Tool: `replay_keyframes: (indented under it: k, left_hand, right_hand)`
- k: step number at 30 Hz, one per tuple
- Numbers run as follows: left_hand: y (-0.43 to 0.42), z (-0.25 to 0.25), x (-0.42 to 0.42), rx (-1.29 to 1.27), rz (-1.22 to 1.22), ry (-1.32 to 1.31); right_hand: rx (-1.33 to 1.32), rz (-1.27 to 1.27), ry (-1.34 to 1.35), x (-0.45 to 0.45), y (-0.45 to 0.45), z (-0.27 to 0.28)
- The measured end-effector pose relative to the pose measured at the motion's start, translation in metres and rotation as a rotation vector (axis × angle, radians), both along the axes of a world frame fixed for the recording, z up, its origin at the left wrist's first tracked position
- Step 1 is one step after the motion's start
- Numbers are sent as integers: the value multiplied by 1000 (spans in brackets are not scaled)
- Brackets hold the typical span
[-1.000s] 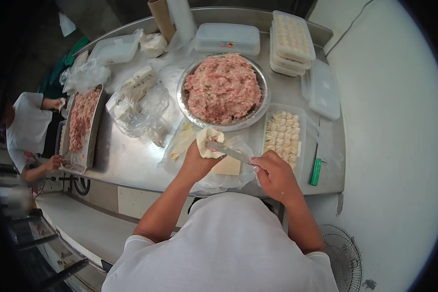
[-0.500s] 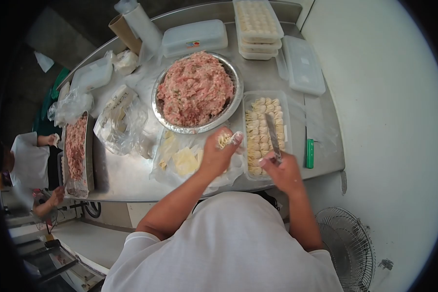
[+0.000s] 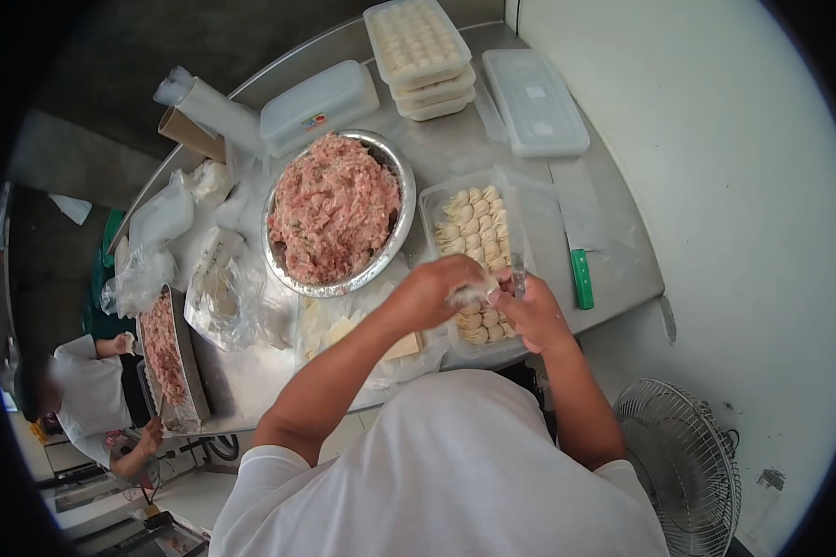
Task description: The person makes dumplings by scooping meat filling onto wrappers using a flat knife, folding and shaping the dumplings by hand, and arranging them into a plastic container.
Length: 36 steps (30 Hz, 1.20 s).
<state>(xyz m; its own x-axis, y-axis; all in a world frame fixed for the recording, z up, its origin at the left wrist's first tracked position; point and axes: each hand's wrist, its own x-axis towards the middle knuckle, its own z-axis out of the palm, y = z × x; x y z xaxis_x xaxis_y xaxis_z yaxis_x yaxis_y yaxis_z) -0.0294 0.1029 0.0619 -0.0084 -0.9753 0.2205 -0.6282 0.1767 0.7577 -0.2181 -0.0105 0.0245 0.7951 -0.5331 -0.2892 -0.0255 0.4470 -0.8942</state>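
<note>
1. Done: rows of pleated dumplings (image 3: 474, 223) lie in a clear tray (image 3: 428, 215); its near part is partly behind the hands, so can't count rows there.
2. Also done: stacked boxes (image 3: 427, 72) at the back hold more pale pieces.
3. Left: meat (image 3: 334, 209) heaped high in a metal bowl (image 3: 405, 206); pale wrappers (image 3: 407, 347) on plastic near the left forearm, partly hidden by it. Plenty of both, looks like.
4. In work: one dough piece (image 3: 472, 293), blurred, over the tray, between the hands. Can't tell if it is sealed.
5. Left hand (image 3: 441, 286): palm turned down, forearm reaching across to the tray; fingers curled round the dough piece, little gap.
6. Right hand (image 3: 534, 314): beside the left, thumb and fingers closed on a flat blade (image 3: 517, 271), blade pointing up and away; thumb tip next to the dough piece, contact unclear.
</note>
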Motion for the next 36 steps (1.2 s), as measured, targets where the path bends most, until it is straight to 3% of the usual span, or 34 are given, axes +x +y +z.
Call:
replay_keyframes:
  k: [1, 2, 4, 5, 7, 10, 13, 15, 22, 25, 31, 33, 34, 36]
  left_hand:
    - [-7, -6, 12, 10, -5, 1]
    - [-17, -11, 26, 58, 90, -156]
    - [-37, -11, 44, 112, 184, -316]
    - [-47, -8, 50, 201, 256, -398]
    - [-64, -11, 58, 288, 319, -483]
    - [-81, -28, 60, 185, 249, -520]
    - [-89, -29, 53, 315, 229, -733]
    - [-96, -24, 50, 556, 224, -839]
    - [-90, -36, 49, 438, 252, -801]
    - [-91, -41, 42, 506, 357, -739]
    - [-74, -33, 28, 540, 293, -596]
    - [-47, -31, 2, 312, 381, -718]
    - [-29, -31, -4, 316, 417, -709]
    - [11, -29, -15, 38, 433, -524]
  right_hand:
    - [-229, -39, 37, 3, -2, -1]
    - [-221, -41, 37, 3, -8, 0]
    - [-848, -124, 505, 0, -26, 9]
    - [-900, -229, 460, -1, -32, -10]
    - [-916, -249, 483, 0, -38, -23]
    - [-922, -285, 492, -2, -42, -40]
    - [-909, -307, 476, -1, -41, -47]
    - [-908, -323, 476, -3, -41, -47]
    - [-874, -338, 497, -2, -41, -48]
    - [-906, -332, 524, -1, -40, -46]
    - [-1028, -347, 531, 1, -41, -55]
    - [-1104, -341, 550, -1, -38, -53]
    - [-1122, -312, 531, -1, -35, -47]
    - [-1198, -301, 547, -1, -30, -32]
